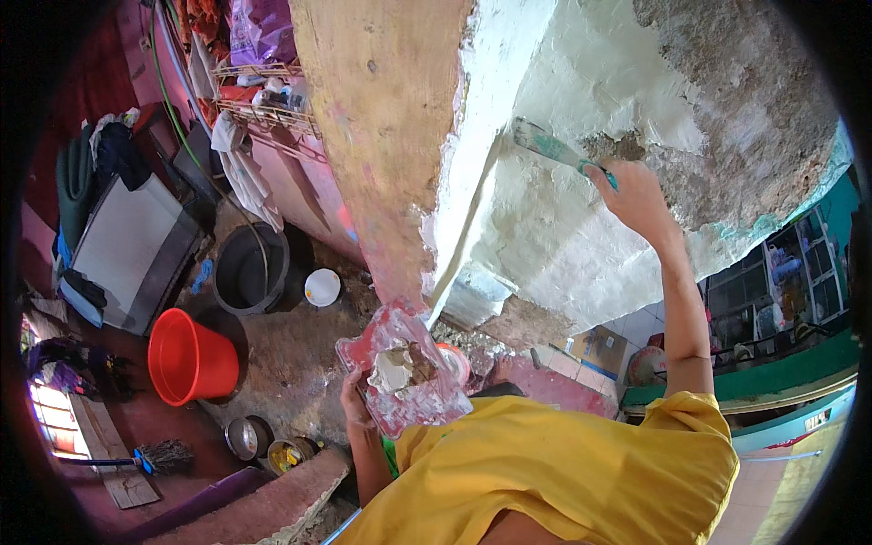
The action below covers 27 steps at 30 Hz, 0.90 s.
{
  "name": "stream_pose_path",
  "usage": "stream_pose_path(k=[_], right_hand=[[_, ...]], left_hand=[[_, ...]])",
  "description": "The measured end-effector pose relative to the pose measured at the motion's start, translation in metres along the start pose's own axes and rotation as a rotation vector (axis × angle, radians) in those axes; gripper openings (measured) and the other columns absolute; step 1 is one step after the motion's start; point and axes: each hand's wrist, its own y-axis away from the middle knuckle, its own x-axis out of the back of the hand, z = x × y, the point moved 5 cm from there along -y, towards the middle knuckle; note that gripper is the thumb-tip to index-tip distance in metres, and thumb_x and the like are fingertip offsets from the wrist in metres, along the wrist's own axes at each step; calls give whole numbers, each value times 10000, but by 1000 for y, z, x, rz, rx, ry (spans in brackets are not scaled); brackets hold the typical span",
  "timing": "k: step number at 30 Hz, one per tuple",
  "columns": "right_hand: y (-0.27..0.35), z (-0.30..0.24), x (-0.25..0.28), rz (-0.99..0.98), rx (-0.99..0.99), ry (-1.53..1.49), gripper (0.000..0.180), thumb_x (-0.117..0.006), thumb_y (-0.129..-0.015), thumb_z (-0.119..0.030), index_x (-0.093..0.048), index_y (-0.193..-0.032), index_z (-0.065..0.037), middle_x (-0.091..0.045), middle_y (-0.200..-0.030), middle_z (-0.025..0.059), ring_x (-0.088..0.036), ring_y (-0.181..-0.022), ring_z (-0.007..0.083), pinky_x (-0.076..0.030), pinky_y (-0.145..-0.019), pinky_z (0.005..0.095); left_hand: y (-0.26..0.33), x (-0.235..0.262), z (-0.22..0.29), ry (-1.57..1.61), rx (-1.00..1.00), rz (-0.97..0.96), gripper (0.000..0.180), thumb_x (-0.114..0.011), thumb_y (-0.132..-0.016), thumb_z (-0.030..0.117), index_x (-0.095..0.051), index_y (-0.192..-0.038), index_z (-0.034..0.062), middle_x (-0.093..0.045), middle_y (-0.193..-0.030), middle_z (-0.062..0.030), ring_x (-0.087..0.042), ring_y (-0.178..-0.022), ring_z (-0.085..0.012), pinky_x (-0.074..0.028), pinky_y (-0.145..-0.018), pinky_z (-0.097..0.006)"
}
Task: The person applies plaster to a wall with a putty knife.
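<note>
In my right hand (636,202), closed round the handle, is a putty knife (545,143) with a green-smeared blade. Its blade lies near the pale, freshly smeared plaster (581,68) on the wall, close to the corner edge. A rough grey patch of bare wall (745,118) spreads to the right of this hand. Low in front of my body, my left hand (355,400) grips the edge of a red, plaster-crusted board (422,411). On the board sits a small heap of off-white plaster (392,371). Most of the left fingers are hidden beneath the board.
A red bucket (189,356), a dark tub (247,272) and a white lid-like round (322,287) stand on the floor at left. Metal bowls (242,438) lie nearer. A wire rack (263,109) hangs on the pink wall. Shelves with dishes (772,291) are at right.
</note>
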Motion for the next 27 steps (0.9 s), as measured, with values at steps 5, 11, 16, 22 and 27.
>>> stream_pose_path(k=[5, 11, 16, 22, 27], right_hand=[[-9, 4, -3, 69, -14, 48, 276, -482, -844, -263, -573, -789, -8, -555, -648, 203, -539, -637, 392, -408, -570, 449], [35, 12, 34, 173, -61, 71, 261, -474, -847, -262, -571, -796, -24, -551, -653, 199, -540, -646, 385, -409, -566, 448], [20, -5, 11, 26, -29, 9, 275, -482, -843, -280, -571, -802, -22, -551, -643, 200, -540, -640, 378, -414, -570, 447], [-7, 7, -5, 122, 40, 32, 264, -502, -834, -258, -558, -742, -18, -542, -629, 195, -522, -602, 385, -388, -525, 449], [3, 23, 2, 79, -33, 97, 270, -488, -843, -267, -570, -775, -19, -552, -646, 198, -528, -599, 382, -394, -531, 450]], left_hand=[[5, -9, 5, -53, -61, 12, 346, -480, -777, 252, -559, -999, -1, -607, -949, -114, -594, -834, -223, -474, -767, -339], [5, 18, -8, 47, -64, -12, 355, -479, -782, 246, -548, -1024, -4, -598, -984, -121, -581, -884, -227, -459, -799, -353], [5, 14, -4, 127, -56, 1, 317, -484, -783, 239, -567, -977, 2, -605, -960, -111, -583, -860, -229, -458, -785, -345], [-5, 19, 0, -9, -115, 101, 285, -506, -769, 245, -588, -898, 5, -616, -846, -94, -584, -758, -213, -462, -728, -324], [0, 7, -2, -32, -96, 54, 330, -499, -773, 247, -562, -981, -2, -605, -947, -103, -579, -846, -217, -452, -774, -333]])
